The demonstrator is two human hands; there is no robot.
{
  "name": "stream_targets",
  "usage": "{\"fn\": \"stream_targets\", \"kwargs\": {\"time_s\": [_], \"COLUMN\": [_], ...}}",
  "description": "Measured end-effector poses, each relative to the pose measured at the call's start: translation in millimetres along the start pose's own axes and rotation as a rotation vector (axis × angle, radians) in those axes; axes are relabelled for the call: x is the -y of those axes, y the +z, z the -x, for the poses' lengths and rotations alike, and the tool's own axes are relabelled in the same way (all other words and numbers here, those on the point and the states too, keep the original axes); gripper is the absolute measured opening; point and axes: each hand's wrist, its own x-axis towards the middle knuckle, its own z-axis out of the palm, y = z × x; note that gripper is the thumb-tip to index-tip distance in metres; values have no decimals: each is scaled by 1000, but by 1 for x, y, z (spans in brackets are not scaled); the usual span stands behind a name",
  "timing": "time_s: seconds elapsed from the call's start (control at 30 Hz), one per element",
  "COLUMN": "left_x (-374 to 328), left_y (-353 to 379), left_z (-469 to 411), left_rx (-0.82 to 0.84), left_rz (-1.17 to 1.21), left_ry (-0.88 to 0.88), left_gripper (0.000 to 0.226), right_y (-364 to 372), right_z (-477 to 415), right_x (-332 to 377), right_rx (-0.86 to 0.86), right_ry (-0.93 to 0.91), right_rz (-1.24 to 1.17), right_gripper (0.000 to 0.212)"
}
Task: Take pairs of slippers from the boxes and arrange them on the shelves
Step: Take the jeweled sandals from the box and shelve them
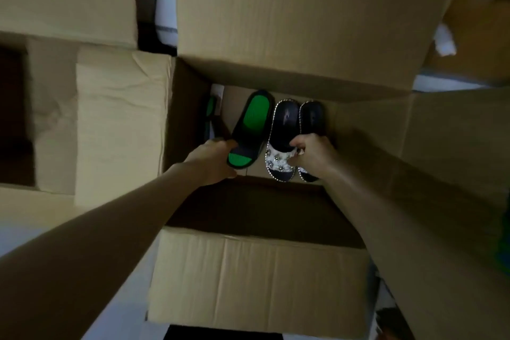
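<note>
**shelfstacker:** So what are the hands doing in there?

**boxdiver:** Both are reaching down into the open box (256, 270). The left hand (215, 159) is curling its fingers round the strap end of a green slipper (252, 116), with the heel pointing away from the person. The right hand (311, 154) is gripping the studded pair (283, 130) by the straps, fingers closing over both at once. The two are sitting side by side, touching.

**shelfstacker:** Anything else lying in the box?

**boxdiver:** A second green slipper (211, 110) is leaning against the left wall, mostly hidden. The cardboard bottom is showing around the rest.

**shelfstacker:** What are they looking like up close?

**boxdiver:** The green one is looking smooth and rubbery: a long oval with a bright green footbed, black rim and dark strap. The studded pair is showing dark insoles, a white strap dotted with round studs, and beaded trim running along the sole edge. The box is plain brown corrugated cardboard, faintly ribbed, with its far flap (298, 22) folding outward. A neighbouring box (118, 119) of the same cardboard is sitting just beside it on the left, its flap looking creased and dented.
</note>
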Motion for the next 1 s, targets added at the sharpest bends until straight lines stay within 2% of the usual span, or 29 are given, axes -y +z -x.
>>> {"fn": "stream_targets", "kwargs": {"time_s": [0.2, 0.37, 0.57, 0.67, 0.73, 0.8, 0.87, 1.0], "left_x": [14, 4, -20, -27, -29, -31, -30, -29], "left_y": [45, 73, 99, 107, 108, 105, 99, 81], "left_z": [-63, -106, -135, -144, -148, -149, -143, -114], "left_rx": [22, 38, 39, 42, 33, 47, 50, 29], "left_rz": [-14, -16, -102, -174, -208, -229, -239, -193], "left_ry": [55, 134, 287, 310, 307, 297, 292, 277], "left_gripper": [74, 83, 90, 87, 78, 66, 60, 62], "right_y": [36, 52, 56, 58, 59, 59, 54, 39], "right_z": [-51, -87, -107, -110, -110, -108, -102, -73], "right_x": [-37, -73, -106, -112, -112, -109, -105, -82], "right_rx": [-59, -93, -72, -15, -1, 2, 12, 62], "right_ry": [1, 57, 120, 117, 109, 117, 115, 82], "right_rz": [50, 85, 327, 437, 476, 472, 396, 140], "right_gripper": [50, 65, 78, 62, 47, 44, 41, 34]}}
